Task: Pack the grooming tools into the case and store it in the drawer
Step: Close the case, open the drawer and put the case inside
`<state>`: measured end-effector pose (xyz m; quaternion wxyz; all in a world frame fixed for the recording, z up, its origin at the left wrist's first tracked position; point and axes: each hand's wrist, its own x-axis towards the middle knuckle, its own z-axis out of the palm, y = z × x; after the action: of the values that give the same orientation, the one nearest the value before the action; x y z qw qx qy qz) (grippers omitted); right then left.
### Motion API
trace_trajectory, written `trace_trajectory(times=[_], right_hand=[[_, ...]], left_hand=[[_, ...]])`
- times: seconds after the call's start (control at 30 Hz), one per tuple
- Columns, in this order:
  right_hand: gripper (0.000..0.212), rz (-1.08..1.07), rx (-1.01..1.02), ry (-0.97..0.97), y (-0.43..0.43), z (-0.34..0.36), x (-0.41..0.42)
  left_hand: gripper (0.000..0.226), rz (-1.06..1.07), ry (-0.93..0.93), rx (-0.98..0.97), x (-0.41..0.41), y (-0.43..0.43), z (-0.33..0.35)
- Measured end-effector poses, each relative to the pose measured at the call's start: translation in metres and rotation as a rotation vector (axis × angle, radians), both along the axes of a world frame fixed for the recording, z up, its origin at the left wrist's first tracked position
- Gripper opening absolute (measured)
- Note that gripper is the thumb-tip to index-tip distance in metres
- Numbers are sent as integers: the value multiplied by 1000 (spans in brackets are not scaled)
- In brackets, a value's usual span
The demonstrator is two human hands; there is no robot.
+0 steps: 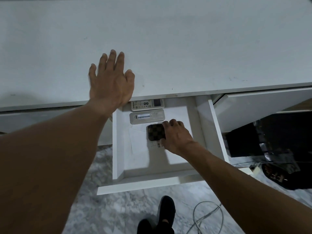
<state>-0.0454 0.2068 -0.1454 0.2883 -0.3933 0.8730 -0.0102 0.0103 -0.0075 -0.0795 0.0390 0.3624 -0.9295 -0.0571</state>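
Observation:
The white drawer (217, 132) under the desk is pulled out. A small dark checkered case (155, 132) lies on papers inside it, closed. My right hand (177, 135) is in the drawer with its fingers curled over the case's right and far edges. My left hand (110, 81) rests flat on the white desk top (185, 48), fingers spread, just left of the drawer and holding nothing. No loose grooming tools are in view.
Two white remote controls (147, 105) (146, 116) lie at the back of the drawer, just beyond the case. White papers (138, 146) line the drawer floor. Under the desk to the right sit dark boxes (253, 135) and cables (207, 215). My foot (164, 211) stands on the marble floor.

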Motion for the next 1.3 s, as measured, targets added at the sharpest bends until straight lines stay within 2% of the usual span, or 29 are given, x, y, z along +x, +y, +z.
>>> trace_trajectory(times=[0.1, 0.27, 0.37, 0.43, 0.63, 0.73, 0.9, 1.1, 1.3], right_hand=[[42, 49, 1, 30, 17, 30, 6], [42, 47, -126, 95, 59, 80, 30], [43, 13, -121, 101, 81, 95, 47], [42, -20, -134, 113, 92, 103, 59], [46, -34, -231, 210, 130, 105, 100], [55, -28, -180, 221, 150, 98, 118], [69, -10, -75, 165, 165, 89, 136], [75, 11, -52, 181, 164, 85, 136], [79, 30, -28, 170, 158, 86, 125]], left_hand=[[59, 8, -36, 52, -3, -1, 3], [61, 10, -131, 237, 15, 23, 26], [63, -50, 53, 293, 63, 92, 32], [55, -83, 147, 314, 99, 147, 33], [60, -131, 114, 325, 176, 243, 27], [65, -161, -36, 284, 201, 258, 15], [70, -133, -172, 286, 220, 264, 0], [77, -121, -146, 249, 224, 266, -5], [80, -110, -200, 321, 211, 253, -8]])
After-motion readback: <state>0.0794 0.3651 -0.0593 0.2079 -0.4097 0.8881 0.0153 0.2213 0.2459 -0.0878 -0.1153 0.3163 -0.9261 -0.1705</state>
